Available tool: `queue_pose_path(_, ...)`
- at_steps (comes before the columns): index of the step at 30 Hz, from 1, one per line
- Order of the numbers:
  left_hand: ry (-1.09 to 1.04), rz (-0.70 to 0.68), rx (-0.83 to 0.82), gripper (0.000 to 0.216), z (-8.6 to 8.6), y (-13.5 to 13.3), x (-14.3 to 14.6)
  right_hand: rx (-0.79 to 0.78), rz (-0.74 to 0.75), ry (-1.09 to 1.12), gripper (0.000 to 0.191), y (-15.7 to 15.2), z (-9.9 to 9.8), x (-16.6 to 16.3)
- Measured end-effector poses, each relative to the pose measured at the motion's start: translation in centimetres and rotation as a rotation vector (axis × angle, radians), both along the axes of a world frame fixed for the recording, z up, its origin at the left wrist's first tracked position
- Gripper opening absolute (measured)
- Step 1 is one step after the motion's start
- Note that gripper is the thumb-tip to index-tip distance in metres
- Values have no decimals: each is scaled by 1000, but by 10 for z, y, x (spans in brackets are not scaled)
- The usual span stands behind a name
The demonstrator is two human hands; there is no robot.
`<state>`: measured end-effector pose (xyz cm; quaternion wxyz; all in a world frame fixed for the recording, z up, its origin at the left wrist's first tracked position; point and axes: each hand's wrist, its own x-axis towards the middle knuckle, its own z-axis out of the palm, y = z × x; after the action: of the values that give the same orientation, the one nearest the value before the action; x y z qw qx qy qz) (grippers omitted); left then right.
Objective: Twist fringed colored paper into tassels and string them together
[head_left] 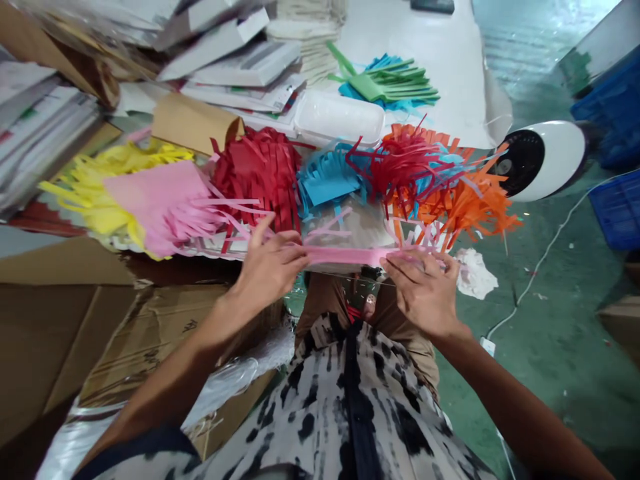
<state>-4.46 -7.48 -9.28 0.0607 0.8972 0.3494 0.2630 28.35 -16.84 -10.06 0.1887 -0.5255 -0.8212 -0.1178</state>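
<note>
Two pinches: left hand (270, 267), right hand (425, 293) clamp pink strip (345, 255) ends; open floor (550, 333) right.

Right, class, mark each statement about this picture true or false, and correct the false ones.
1. The left hand and the right hand both hold a pink paper strip. True.
2. The yellow fringed paper lies to the right of the orange fringed paper. False: yellow is far left, orange far right.
3. A white fan sits at the right of the scene. True.
4. The green fringed paper lies nearest the person. False: it lies at the far end of the table, behind the other piles.
5. The red fringed paper lies between the pink fringed paper and the blue fringed paper. True.
</note>
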Motion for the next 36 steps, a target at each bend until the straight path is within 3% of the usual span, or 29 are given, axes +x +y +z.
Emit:
queue_pose_path(3, -14, 61, 177, 24, 18, -6, -20, -15, 15, 8, 32, 1, 4, 4)
queue_pose_path(6, -80, 143, 247, 21, 27, -17, 3, -40, 5, 10, 27, 4, 8, 0)
queue_pose_path(9, -50, -149, 207, 27, 16, -26, 51, -81, -3, 5, 25, 6, 12, -3)
queue_pose_path(12, 4, -208, 160, 27, -6, -31, 80, -136, -19, -12, 24, 8, 14, -2)
queue_pose_path(16, -39, -124, 84, 32, -22, -38, 63, -122, -11, -26, 22, 9, 16, 0)
queue_pose_path(20, -61, -19, 130, 36, -17, -40, 43, -107, 3, -11, 22, 9, 16, 0)
queue_pose_path(26, 77, -133, 101, 43, -23, -40, 62, -150, -36, 2, 25, 9, 14, -14)
queue_pose_path(31, -14, -80, 113, 33, -36, -45, 55, -59, 79, 23, 21, 10, 1, -25)
queue_pose_path(36, -83, -95, 105, 22, -31, -38, 48, -18, 101, 129, 16, 11, -8, -24)
